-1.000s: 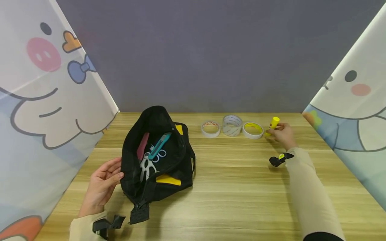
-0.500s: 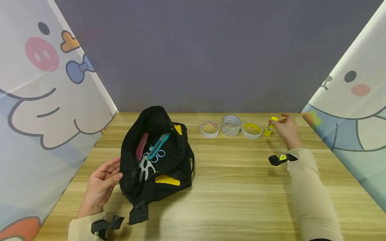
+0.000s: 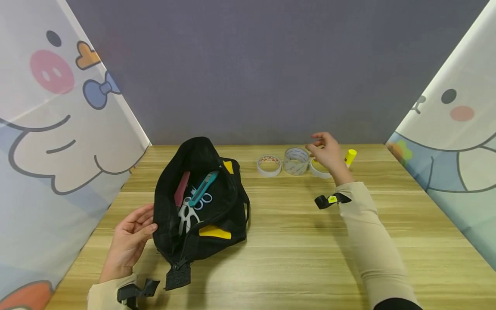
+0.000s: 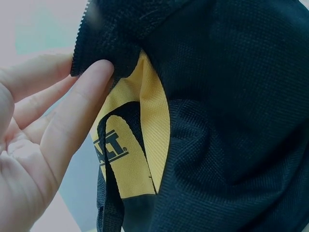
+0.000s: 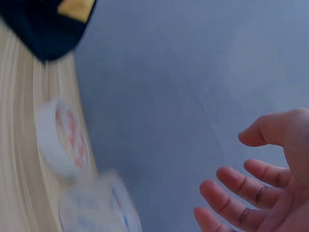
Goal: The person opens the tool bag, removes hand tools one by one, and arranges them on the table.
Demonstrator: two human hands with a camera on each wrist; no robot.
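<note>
At the left of the head view, my left hand pinches the zippered edge of a black bag with yellow patches. The left wrist view shows thumb and fingers on that zippered edge. Inside the open bag lie a teal utility knife, white-handled scissors, light-blue-handled scissors and a flat pinkish-red piece. My right hand hovers with fingers spread and holds nothing. It partly covers a white tape roll with a yellow core, beside a clear tape roll.
Another white tape roll is left of the clear one. A yellow glue stick stands behind my right wrist. The wooden table ends at a grey back panel, with cartoon-printed panels at both sides.
My right hand has let go of the glue stick, leaving it standing on the table, and moved left over the tape rolls. The left hand and the bag have stayed in place.
</note>
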